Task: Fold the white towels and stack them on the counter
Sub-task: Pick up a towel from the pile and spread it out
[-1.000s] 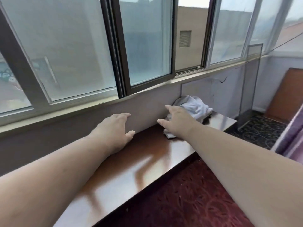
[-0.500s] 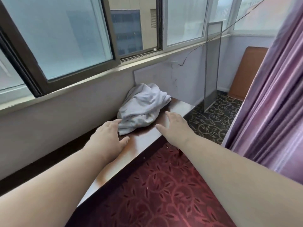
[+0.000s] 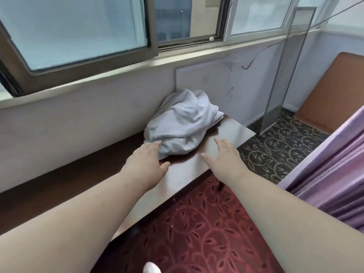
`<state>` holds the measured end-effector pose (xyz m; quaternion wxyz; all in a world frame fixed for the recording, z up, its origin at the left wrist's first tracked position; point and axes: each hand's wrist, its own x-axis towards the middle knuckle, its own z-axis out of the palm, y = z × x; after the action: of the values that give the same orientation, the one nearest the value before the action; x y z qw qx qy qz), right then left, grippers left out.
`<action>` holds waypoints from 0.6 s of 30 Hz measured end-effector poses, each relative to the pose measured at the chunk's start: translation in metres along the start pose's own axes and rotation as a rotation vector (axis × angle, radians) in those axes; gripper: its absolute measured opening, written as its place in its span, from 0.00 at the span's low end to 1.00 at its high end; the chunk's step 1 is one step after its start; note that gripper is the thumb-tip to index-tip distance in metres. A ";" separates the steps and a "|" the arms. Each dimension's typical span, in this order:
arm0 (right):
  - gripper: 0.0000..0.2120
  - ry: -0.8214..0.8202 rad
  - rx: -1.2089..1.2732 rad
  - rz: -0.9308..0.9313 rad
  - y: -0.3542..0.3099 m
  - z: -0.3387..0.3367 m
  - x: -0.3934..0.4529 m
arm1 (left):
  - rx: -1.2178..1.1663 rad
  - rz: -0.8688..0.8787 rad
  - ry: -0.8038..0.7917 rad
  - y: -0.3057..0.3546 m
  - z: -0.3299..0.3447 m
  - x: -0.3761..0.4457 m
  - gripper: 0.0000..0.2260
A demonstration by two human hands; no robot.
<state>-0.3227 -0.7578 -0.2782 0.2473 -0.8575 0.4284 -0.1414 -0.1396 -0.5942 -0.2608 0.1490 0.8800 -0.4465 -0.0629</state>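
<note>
Closer now to the glossy brown tabletop [image 3: 189,170] than half a second ago, with the long window [image 3: 78,30] and grey sill shifted up and left in view. More visible of the red leaf-patterned carpet [image 3: 197,229] below, and of the purple curtain [image 3: 332,174] at right. Still heaped against the wall at the far end of the tabletop: the crumpled white towels [image 3: 181,123], unfolded, in much the same lump as before. Reaching forward over the tabletop, both bare arms, as earlier. Now touching the near lower edge of the towels with its fingertips, where before only nearing it: the left hand [image 3: 145,162], grip open, fingers extended, holding nothing. Just right of the heap and apart from it: the right hand [image 3: 224,154], grip likewise open, fingers spread flat above the wood, holding nothing. Leaning against the wall beyond: a grey framed panel [image 3: 283,75] and an orange-brown board [image 3: 332,91]. No brand, label or legible writing anywhere in view.
</note>
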 end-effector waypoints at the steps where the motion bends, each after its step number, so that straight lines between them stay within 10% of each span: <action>1: 0.39 0.001 -0.015 -0.005 -0.003 0.004 0.019 | -0.008 0.004 -0.003 -0.005 0.003 0.017 0.34; 18: 0.37 -0.092 -0.030 0.035 0.020 0.060 0.250 | 0.055 0.008 -0.180 -0.030 0.057 0.255 0.33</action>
<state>-0.1606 -0.9510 -0.3315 0.2561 -0.8591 0.4336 -0.0912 0.0203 -0.7944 -0.3190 0.0841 0.8727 -0.4634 -0.1290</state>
